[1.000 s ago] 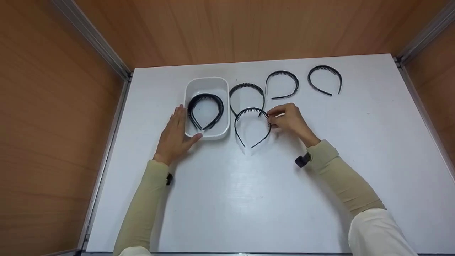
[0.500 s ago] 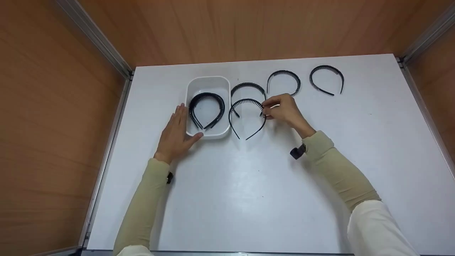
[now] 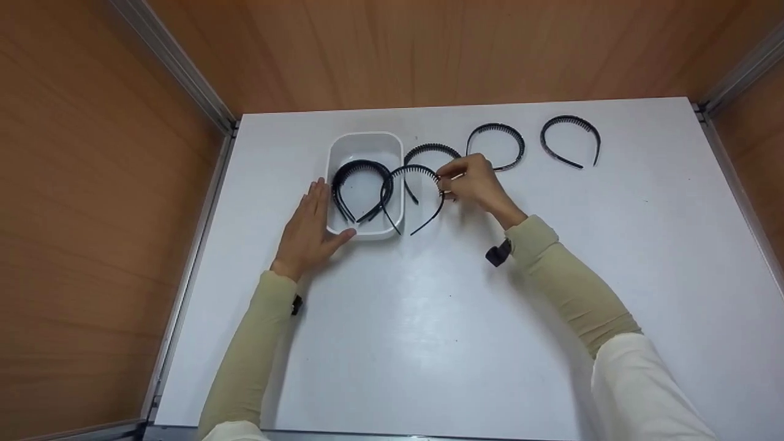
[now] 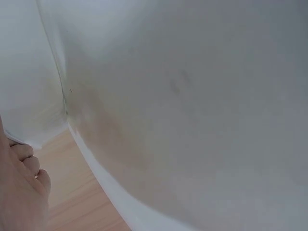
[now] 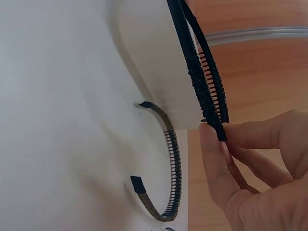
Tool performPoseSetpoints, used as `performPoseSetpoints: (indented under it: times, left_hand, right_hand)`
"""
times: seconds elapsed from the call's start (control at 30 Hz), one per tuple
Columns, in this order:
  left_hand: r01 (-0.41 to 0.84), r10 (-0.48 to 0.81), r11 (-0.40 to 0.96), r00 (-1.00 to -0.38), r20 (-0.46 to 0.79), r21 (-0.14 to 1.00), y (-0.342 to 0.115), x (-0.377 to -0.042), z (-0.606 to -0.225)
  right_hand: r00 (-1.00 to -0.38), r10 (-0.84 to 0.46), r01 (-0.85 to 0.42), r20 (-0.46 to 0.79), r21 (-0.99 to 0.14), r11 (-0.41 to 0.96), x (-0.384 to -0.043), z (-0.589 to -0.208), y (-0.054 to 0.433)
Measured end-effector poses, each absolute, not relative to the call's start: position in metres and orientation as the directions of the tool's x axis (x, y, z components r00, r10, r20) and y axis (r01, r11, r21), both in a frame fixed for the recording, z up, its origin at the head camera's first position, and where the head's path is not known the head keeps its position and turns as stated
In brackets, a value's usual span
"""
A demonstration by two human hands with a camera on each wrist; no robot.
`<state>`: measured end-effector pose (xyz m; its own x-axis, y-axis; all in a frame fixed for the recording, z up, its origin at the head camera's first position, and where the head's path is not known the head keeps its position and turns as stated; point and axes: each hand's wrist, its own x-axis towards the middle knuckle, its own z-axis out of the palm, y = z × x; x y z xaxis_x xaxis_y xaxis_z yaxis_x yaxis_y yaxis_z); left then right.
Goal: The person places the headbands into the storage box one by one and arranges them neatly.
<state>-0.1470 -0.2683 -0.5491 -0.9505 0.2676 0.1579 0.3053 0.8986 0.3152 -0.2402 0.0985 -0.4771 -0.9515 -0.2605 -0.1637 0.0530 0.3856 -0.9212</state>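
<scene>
In the head view, a white plastic tub (image 3: 395,230) holds several black toothed headbands (image 3: 338,199), bunched together. My left hand (image 3: 304,236) rests against the tub's left side with straight fingers, its thumb at the near corner. In the left wrist view, its fingertips (image 4: 32,165) show beside the pale tub wall. My right hand (image 3: 476,182) pinches another black toothed headband (image 3: 411,167) by its right side. This headband hangs partly over the tub's right rim, its ends pointing toward me. The right wrist view shows thumb and fingers (image 5: 215,159) gripping it.
Right of the tub, one headband (image 3: 432,147) lies on the white table (image 3: 392,343), partly behind the held one. Two more headbands (image 3: 522,147) (image 3: 569,117) lie farther right. Wooden panels (image 3: 392,55) enclose the table's back and sides.
My right hand has carried the pinched headband left and away from me, from beside the tub to over its right rim. The left hand has stayed against the tub.
</scene>
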Motion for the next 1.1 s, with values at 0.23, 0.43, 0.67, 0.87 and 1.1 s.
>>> performPoseSetpoints:
  times: [0.23,0.43,0.67,0.87,1.1]
  left_hand:
    - [0.29,0.259,0.9,-0.956,0.136,0.324,-0.268,-0.146,-0.548]
    - [0.28,0.248,0.903,-0.959,0.137,0.327,-0.264,-0.146,-0.548]
    - [0.274,0.248,0.902,-0.961,0.118,0.333,-0.263,-0.148,-0.548]
    - [0.274,0.249,0.905,-0.962,0.117,0.326,-0.264,-0.148,-0.547]
    - [0.276,0.252,0.902,-0.961,0.115,0.332,-0.266,-0.147,-0.548]
  right_hand:
    - [-0.943,-0.288,0.058,-0.165,-0.936,0.347,-0.243,-0.473,0.08]
    - [-0.95,-0.281,0.027,-0.135,-0.934,0.356,-0.246,-0.472,0.07]
    - [-0.954,-0.272,0.01,-0.124,-0.922,0.388,-0.248,-0.47,0.062]
    - [-0.959,-0.257,0.002,-0.122,-0.906,0.423,-0.254,-0.473,0.052]
    - [-0.966,-0.226,0.002,-0.123,-0.883,0.47,-0.255,-0.476,0.042]
